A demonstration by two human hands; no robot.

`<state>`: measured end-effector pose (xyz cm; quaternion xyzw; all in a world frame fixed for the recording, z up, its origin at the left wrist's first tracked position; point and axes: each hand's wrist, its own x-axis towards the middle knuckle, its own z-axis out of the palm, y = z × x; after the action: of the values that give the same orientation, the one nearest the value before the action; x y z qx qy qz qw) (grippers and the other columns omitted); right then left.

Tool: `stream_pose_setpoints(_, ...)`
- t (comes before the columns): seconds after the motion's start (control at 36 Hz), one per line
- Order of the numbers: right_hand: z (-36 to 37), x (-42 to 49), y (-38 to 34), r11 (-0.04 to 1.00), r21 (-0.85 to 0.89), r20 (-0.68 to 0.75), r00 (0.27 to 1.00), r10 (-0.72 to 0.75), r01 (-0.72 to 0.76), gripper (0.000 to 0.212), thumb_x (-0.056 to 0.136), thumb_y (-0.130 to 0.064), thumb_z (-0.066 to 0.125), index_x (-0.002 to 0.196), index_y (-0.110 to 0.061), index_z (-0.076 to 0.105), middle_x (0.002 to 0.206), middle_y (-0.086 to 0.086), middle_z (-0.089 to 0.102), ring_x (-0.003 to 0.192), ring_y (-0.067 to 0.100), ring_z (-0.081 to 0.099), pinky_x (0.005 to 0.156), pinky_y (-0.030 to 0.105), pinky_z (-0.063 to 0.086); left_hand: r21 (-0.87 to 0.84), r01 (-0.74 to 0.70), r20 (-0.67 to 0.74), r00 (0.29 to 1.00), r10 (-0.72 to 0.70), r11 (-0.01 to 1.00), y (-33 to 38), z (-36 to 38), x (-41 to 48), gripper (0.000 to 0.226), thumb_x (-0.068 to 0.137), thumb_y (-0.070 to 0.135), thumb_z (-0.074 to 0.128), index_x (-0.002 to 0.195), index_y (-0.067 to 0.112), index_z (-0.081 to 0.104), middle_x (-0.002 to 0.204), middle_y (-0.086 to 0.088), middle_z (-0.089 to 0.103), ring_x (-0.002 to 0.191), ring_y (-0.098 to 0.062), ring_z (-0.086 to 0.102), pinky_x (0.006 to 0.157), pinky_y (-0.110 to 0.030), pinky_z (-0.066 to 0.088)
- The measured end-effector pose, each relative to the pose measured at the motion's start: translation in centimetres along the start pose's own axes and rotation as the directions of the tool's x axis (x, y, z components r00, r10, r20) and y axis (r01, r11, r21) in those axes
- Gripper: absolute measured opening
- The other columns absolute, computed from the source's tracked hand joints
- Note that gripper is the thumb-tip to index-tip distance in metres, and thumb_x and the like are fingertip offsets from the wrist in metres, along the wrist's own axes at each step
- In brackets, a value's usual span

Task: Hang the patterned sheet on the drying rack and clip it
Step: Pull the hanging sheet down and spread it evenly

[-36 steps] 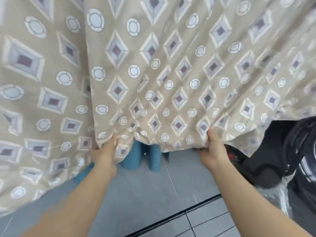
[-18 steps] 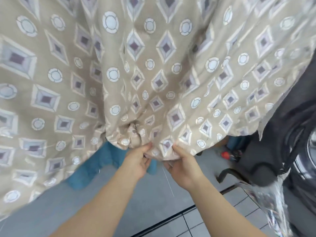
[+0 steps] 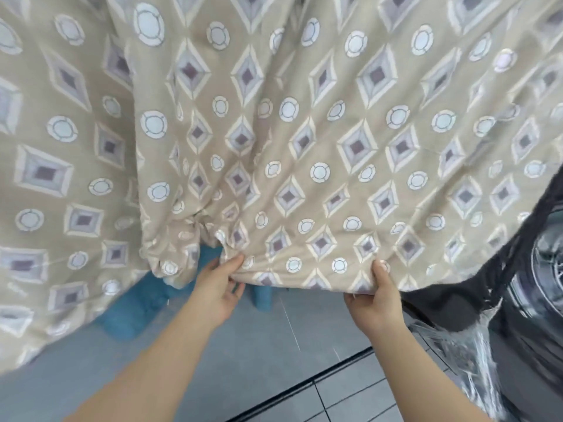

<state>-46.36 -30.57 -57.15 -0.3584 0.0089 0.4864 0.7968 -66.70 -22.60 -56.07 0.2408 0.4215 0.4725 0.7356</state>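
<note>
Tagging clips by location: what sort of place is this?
Probably a home laundry or utility area: a patterned sheet hangs ahead, grey floor tiles lie below, and a dark machine with a round door, possibly a washer, stands at right.

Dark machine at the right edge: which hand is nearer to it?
Right. The right hand pinches the hem of the patterned sheet just left of the dark machine; the left hand grips the same hem farther left.
</note>
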Motion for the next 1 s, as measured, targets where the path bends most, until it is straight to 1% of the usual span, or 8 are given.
stream_pose_setpoints(0.08,-0.6,0.3,-1.0,1.000,0.002,-0.022,1.000,-0.022,0.022,0.011,0.092,-0.023,0.055,0.099,-0.021,0.063,0.075,-0.003,0.074,0.088,0.015,0.066,0.076,0.029,0.056,0.002,0.029,0.055,0.998,-0.029,1.000,-0.2,-0.5,0.2,0.034,0.089,0.004,0.056,0.119,0.016,0.048,0.096,0.001,0.064,0.082,-0.010,0.060,0.074,-0.023,0.044)
stream_pose_setpoints(0.22,-2.2,0.8,-1.1,0.991,-0.121,-0.115,0.991,-0.063,0.049,0.008,0.091,-0.020,0.058,0.098,-0.018,0.062,0.070,-0.006,0.074,0.080,0.013,0.067,0.051,0.021,0.055,0.163,0.002,0.045,0.999,-0.009,0.987,-0.7,-0.6,0.6,0.010,0.090,0.005,0.054,0.088,0.014,0.059,0.089,0.001,0.064,0.080,-0.009,0.058,0.075,-0.021,0.045)
stream_pose_setpoints(0.36,-3.3,1.1,-0.8,0.978,-0.200,-0.138,0.987,-0.087,0.058,0.016,0.094,-0.021,0.054,0.109,-0.017,0.057,0.093,-0.001,0.065,0.081,0.012,0.061,0.062,0.022,0.052,0.355,-0.121,-0.061,0.986,0.152,0.927,-2.2,0.1,1.2,0.013,0.087,0.002,0.059,0.082,0.013,0.058,0.086,-0.002,0.062,0.074,-0.009,0.057,0.056,-0.014,0.050)
stream_pose_setpoints(0.47,-3.5,0.9,-0.7,0.985,-0.173,-0.061,0.998,0.014,-0.025,0.011,0.095,-0.030,0.050,0.093,-0.023,0.059,0.089,-0.002,0.058,0.084,0.010,0.054,0.076,0.023,0.040,0.229,0.012,0.014,1.000,-0.016,0.973,-3.3,1.0,1.0,0.010,0.090,0.010,0.057,0.086,0.018,0.054,0.091,0.000,0.062,0.083,-0.015,0.058,0.075,-0.026,0.045)
stream_pose_setpoints(0.56,-3.1,0.3,-0.2,0.982,-0.165,0.005,0.995,0.096,-0.094,0.020,0.092,-0.037,0.051,0.109,-0.028,0.056,0.108,0.000,0.056,0.107,0.016,0.051,0.097,0.031,0.035,0.128,0.127,0.068,0.988,-0.136,0.984,-3.1,0.7,0.6,0.006,0.091,0.026,0.055,0.087,0.022,0.057,0.085,0.005,0.063,0.086,-0.013,0.057,0.089,-0.033,0.041)
stream_pose_setpoints(0.67,-2.3,-0.2,1.4,0.917,-0.348,0.050,0.973,0.226,-0.195,0.022,0.091,-0.032,0.054,0.112,-0.025,0.056,0.108,-0.002,0.057,0.112,0.020,0.051,0.093,0.035,0.037,0.202,0.177,0.091,0.976,-0.198,0.963,-2.8,-0.7,0.6,0.013,0.093,0.031,0.050,0.097,0.025,0.060,0.100,0.005,0.065,0.102,-0.014,0.055,0.093,-0.035,0.037)
stream_pose_setpoints(0.81,-1.1,-0.7,3.7,0.865,-0.420,0.115,0.929,0.352,-0.275,0.015,0.090,-0.033,0.053,0.103,-0.027,0.056,0.113,-0.003,0.059,0.116,0.022,0.051,0.099,0.039,0.038,0.426,0.286,-0.072,0.957,-0.282,0.859,-3.4,-2.9,0.3,0.021,0.094,0.022,0.050,0.114,0.017,0.053,0.100,0.000,0.063,0.085,-0.014,0.057,0.088,-0.032,0.036)
stream_pose_setpoints(1.0,2.3,-1.1,8.3,0.859,-0.408,0.128,0.913,0.388,-0.308,0.037,0.087,-0.029,0.060,0.122,-0.027,0.050,0.122,-0.003,0.057,0.100,0.013,0.057,0.076,0.029,0.043,0.126,0.096,-0.083,0.993,-0.086,0.987,-1.8,-5.0,-1.4,0.023,0.090,0.020,0.057,0.112,0.026,0.055,0.120,0.007,0.055,0.108,-0.018,0.054,0.093,-0.034,0.039)
